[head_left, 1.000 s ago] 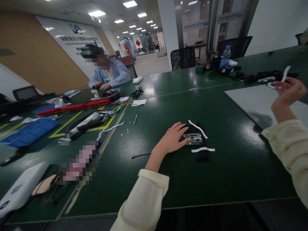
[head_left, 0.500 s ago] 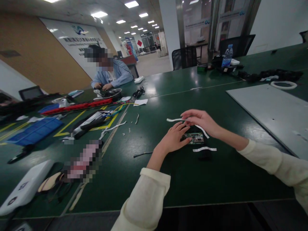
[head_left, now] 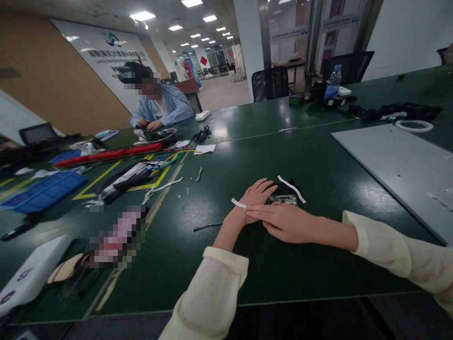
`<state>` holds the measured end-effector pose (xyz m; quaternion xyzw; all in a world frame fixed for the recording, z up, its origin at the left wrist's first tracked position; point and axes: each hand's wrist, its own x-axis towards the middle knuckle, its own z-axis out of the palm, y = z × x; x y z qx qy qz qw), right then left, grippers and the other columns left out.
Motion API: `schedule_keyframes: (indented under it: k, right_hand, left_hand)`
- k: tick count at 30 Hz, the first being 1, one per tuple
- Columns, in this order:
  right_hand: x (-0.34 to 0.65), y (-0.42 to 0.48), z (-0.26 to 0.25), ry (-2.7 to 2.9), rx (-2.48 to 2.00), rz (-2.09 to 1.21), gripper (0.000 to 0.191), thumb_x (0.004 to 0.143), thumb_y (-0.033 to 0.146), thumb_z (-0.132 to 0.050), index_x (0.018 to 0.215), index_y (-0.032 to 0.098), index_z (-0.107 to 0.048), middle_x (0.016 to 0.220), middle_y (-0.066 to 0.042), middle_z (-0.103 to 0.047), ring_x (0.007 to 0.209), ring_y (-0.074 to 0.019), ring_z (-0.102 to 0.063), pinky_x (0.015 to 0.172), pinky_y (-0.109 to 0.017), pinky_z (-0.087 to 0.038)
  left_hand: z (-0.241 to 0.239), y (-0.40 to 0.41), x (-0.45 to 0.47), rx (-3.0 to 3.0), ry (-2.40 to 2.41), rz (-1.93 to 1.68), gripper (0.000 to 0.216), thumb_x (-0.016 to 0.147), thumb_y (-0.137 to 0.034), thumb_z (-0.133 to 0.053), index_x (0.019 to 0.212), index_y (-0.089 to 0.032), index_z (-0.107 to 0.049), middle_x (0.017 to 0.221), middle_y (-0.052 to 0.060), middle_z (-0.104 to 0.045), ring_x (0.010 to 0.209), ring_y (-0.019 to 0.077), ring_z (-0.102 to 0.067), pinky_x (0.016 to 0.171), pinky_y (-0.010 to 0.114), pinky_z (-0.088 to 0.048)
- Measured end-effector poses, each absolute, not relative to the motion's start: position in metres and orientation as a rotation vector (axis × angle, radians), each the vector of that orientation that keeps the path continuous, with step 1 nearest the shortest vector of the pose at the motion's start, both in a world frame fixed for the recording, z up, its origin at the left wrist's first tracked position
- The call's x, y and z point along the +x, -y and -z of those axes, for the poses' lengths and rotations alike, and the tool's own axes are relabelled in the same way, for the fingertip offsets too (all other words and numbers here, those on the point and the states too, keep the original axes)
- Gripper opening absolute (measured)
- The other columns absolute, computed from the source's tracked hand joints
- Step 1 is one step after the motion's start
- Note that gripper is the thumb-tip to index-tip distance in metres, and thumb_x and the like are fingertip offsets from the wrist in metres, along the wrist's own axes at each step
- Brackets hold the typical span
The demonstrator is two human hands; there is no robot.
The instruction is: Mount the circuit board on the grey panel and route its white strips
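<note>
My left hand [head_left: 252,200] lies with its fingers stretched out against the left side of a small green circuit board [head_left: 283,199]; its thumb is hidden. My right hand [head_left: 290,223] crosses in front of it, thumb and fingers pinched on a narrow white strip [head_left: 238,203]. That strip's free end sticks out to the left over my left wrist. Another white strip [head_left: 292,190] slants across the board's upper right side. Some dark material shows behind the board, too dim to name.
A thin dark cable [head_left: 207,227] lies left of my left wrist. Farther left are a blue tray [head_left: 44,191], a white device [head_left: 33,276] and a red bar [head_left: 113,155]. A large grey panel [head_left: 392,165] lies at right. A person [head_left: 161,106] works across the table.
My right hand has come down and left from above the board, carrying the white strip over my left wrist. My left hand has barely moved. The strip nearest me is now hidden.
</note>
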<state>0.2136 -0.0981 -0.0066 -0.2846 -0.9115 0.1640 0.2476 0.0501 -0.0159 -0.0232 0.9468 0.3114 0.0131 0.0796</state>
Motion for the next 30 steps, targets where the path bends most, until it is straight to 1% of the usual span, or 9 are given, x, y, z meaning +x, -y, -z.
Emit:
schedule_keyframes:
  k: [5,9,12,16,19,21,24,26,30]
  right_hand:
    - [0.213,0.103,0.007,2.626,-0.862,-0.150,0.055,0.087,0.018,-0.048,0.142,0.018,-0.043,0.145,-0.010,-0.043,0.097,-0.0243,-0.065,0.077,-0.037,-0.055]
    - [0.216,0.100,-0.001,2.631,-0.820,-0.063,0.047,0.089,0.018,-0.047,0.136,0.018,-0.050,0.126,-0.010,-0.061,0.091,-0.0215,-0.066,0.074,-0.035,-0.054]
    - [0.228,0.087,-0.013,2.595,-0.810,-0.052,0.041,0.092,0.020,-0.042,0.131,0.020,-0.054,0.116,-0.008,-0.066,0.094,-0.0202,-0.065,0.075,-0.035,-0.054]
    - [0.266,0.051,-0.027,2.376,-1.061,0.042,0.041,0.095,0.026,-0.038,0.133,0.021,-0.051,0.128,-0.007,-0.059,0.109,-0.0220,-0.059,0.088,-0.040,-0.051]
    - [0.315,0.016,-0.019,2.172,-1.461,0.150,0.046,0.094,0.032,-0.038,0.138,0.020,-0.046,0.136,-0.011,-0.051,0.120,-0.0289,-0.051,0.098,-0.049,-0.043]
    - [0.357,-0.003,-0.001,2.020,-1.775,0.208,0.051,0.093,0.038,-0.039,0.140,0.017,-0.044,0.143,-0.015,-0.042,0.130,-0.0358,-0.038,0.102,-0.056,-0.036]
    - [0.420,-0.022,0.038,1.702,-2.268,0.212,0.060,0.091,0.050,-0.037,0.139,0.015,-0.042,0.150,-0.020,-0.026,0.136,-0.0482,-0.018,0.098,-0.070,-0.024]
    - [0.456,-0.027,0.064,1.530,-2.456,0.164,0.063,0.090,0.055,-0.034,0.137,0.014,-0.044,0.151,-0.023,-0.021,0.136,-0.0515,-0.009,0.096,-0.074,-0.017]
    - [0.492,-0.028,0.092,1.343,-2.581,-0.099,0.066,0.090,0.060,-0.029,0.133,0.014,-0.048,0.146,-0.028,-0.025,0.132,-0.0537,-0.015,0.092,-0.076,-0.011]
  left_hand:
    - [0.029,0.015,0.053,2.837,-0.976,-0.084,0.059,0.094,-0.056,-0.032,0.144,-0.024,-0.034,0.153,0.005,-0.030,0.145,0.0223,-0.015,0.115,0.046,-0.023]
    - [0.025,0.015,0.049,2.820,-0.938,-0.068,0.052,0.096,-0.044,-0.036,0.145,-0.026,-0.032,0.154,0.005,-0.029,0.145,0.0223,-0.015,0.115,0.047,-0.025]
    - [0.022,0.017,0.048,2.812,-0.898,-0.098,0.054,0.093,-0.043,-0.042,0.144,-0.026,-0.033,0.153,0.005,-0.030,0.144,0.0232,-0.016,0.116,0.047,-0.023]
    - [0.020,0.021,0.053,2.802,-0.978,-0.140,0.058,0.093,-0.053,-0.039,0.142,-0.023,-0.038,0.152,0.009,-0.031,0.144,0.0264,-0.018,0.116,0.049,-0.022]
    - [0.017,0.023,0.055,2.781,-1.041,-0.108,0.062,0.092,-0.059,-0.036,0.143,-0.024,-0.037,0.155,0.009,-0.026,0.145,0.0297,-0.011,0.115,0.053,-0.020]
    - [0.014,0.024,0.054,2.753,-1.058,-0.074,0.066,0.090,-0.063,-0.036,0.145,-0.027,-0.033,0.157,0.007,-0.021,0.145,0.0320,-0.007,0.115,0.056,-0.018]
    - [0.013,0.025,0.053,2.708,-1.054,-0.036,0.076,0.085,-0.069,-0.040,0.148,-0.030,-0.026,0.158,0.007,-0.017,0.145,0.0343,-0.007,0.114,0.060,-0.016]
    - [0.014,0.024,0.053,2.688,-1.043,-0.021,0.082,0.081,-0.072,-0.043,0.149,-0.031,-0.023,0.158,0.007,-0.016,0.145,0.0351,-0.010,0.114,0.061,-0.014]
    - [0.016,0.024,0.054,2.680,-1.009,-0.002,0.089,0.076,-0.076,-0.047,0.149,-0.031,-0.021,0.159,0.008,-0.013,0.145,0.0354,-0.010,0.114,0.061,-0.013]
